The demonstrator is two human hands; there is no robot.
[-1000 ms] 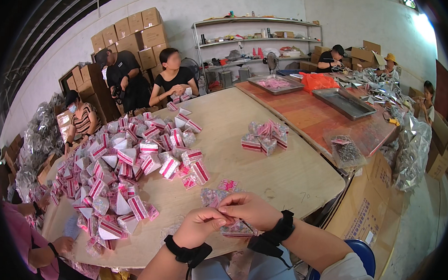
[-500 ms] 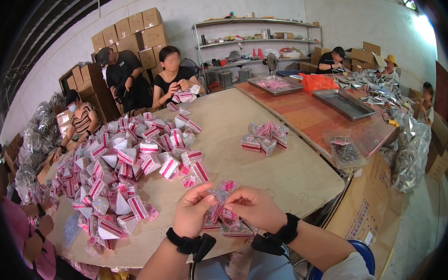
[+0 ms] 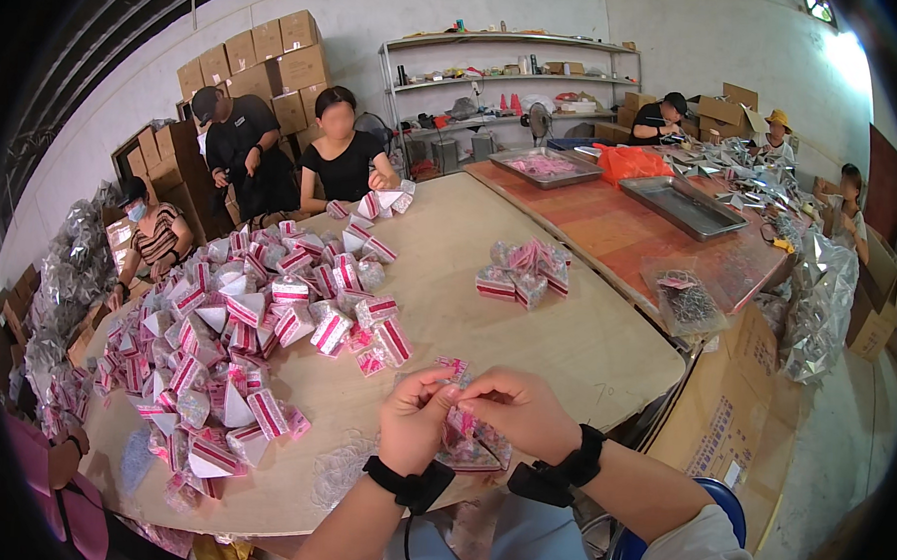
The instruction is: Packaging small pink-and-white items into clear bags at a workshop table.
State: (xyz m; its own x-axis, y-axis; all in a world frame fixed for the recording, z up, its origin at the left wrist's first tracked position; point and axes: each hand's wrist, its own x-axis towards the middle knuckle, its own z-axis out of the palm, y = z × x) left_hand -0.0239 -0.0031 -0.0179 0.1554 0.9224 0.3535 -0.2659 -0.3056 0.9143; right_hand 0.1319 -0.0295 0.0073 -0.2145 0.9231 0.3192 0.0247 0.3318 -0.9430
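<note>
In front of me, near the table's front edge, lies a small group of pink-and-white wedge-shaped packets in clear wrap (image 3: 476, 451). Above them my left hand (image 3: 414, 419) is closed in a pinch, thumb against forefinger. My right hand (image 3: 519, 415) is pinched too, its fingertips meeting those of the left at the top of one packet. A pink printed piece (image 3: 453, 364) of that packet sticks up behind the fingers. Whatever fine thing lies between the fingertips is too small to make out. Beside my left wrist is a tangle of thin clear loops (image 3: 345, 468).
A large heap of similar packets (image 3: 257, 312) covers the table's left side; a small cluster (image 3: 525, 273) stands farther right. Metal trays (image 3: 684, 206), a red plastic bag (image 3: 634, 163) and a bag of dark metal bits (image 3: 690, 301) lie on the red table. Several people work around.
My hands have drawn closer together, and the left has moved right and its raised fingers have curled in. The clear loops have come into view. Across the table, a co-worker has lowered the packets.
</note>
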